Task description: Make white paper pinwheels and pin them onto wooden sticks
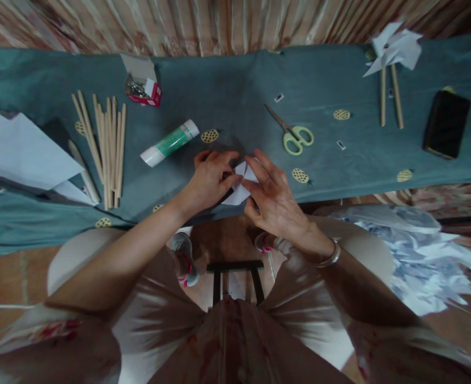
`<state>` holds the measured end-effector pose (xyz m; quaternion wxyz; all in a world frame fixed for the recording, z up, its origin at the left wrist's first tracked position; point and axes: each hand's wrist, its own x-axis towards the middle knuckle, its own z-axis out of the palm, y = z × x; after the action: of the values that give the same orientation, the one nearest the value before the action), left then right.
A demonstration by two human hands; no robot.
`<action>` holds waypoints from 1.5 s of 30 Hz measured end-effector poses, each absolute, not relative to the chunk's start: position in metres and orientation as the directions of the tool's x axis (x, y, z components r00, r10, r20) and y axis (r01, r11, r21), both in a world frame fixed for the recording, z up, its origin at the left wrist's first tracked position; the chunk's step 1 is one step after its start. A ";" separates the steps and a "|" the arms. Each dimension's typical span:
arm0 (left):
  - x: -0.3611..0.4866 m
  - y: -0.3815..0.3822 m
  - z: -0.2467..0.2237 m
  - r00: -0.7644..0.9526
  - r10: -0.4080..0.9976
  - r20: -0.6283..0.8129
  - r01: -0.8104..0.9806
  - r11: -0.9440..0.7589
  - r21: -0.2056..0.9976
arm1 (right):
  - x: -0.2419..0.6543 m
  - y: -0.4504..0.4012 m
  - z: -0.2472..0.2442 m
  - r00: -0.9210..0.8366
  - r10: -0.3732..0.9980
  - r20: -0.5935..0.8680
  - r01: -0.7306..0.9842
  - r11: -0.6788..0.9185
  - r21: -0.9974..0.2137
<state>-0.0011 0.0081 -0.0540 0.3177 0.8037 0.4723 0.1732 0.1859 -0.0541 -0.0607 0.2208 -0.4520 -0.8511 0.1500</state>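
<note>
A small folded piece of white paper (237, 196) lies between my hands near the front edge of the cloth. My left hand (213, 178) pinches it from the left with thumb and fingers. From the right, my right hand (273, 197) grips the same paper, its thumb and fingertips meeting near the paper's middle. Parts of the paper are hidden under the fingers. Close by, to the upper right, lie scissors (295, 138) with light green handles. A green and white glue stick (170, 143) rests to the left of my left hand.
Several wooden sticks (109, 149) lie at the left, beside white paper sheets (23, 144). A small red box (143, 90) holds metal pieces. At the right are paper pinwheels (395, 50) on sticks and a black phone (446, 125). A bag of paper scraps (423, 261) stands below.
</note>
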 end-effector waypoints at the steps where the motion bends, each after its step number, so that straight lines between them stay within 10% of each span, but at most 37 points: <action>1: -0.001 0.008 -0.055 0.489 0.872 -0.022 0.647 -0.346 0.679 | 0.186 -0.054 -0.060 -0.495 0.835 0.240 0.704 0.547 -0.452; 31: -0.026 0.007 -0.039 0.245 0.968 0.058 0.485 -0.174 0.857 | 0.181 -0.038 -0.070 -0.444 0.835 0.326 0.750 0.545 -0.374; 39: -0.023 -0.034 -0.036 0.205 0.853 -0.480 -0.172 0.514 0.840 | 0.178 -0.034 -0.066 -0.328 0.870 0.368 0.748 0.477 -0.461; 45: -0.012 -0.043 -0.033 0.261 0.810 -0.526 -0.406 0.586 0.701 | 0.169 -0.035 -0.059 -0.322 0.864 0.387 0.756 0.481 -0.445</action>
<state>-0.0123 -0.0427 -0.0328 0.7629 0.2199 0.4593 0.3984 0.1690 -0.0348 -0.0591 0.2961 -0.5012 -0.8080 0.0914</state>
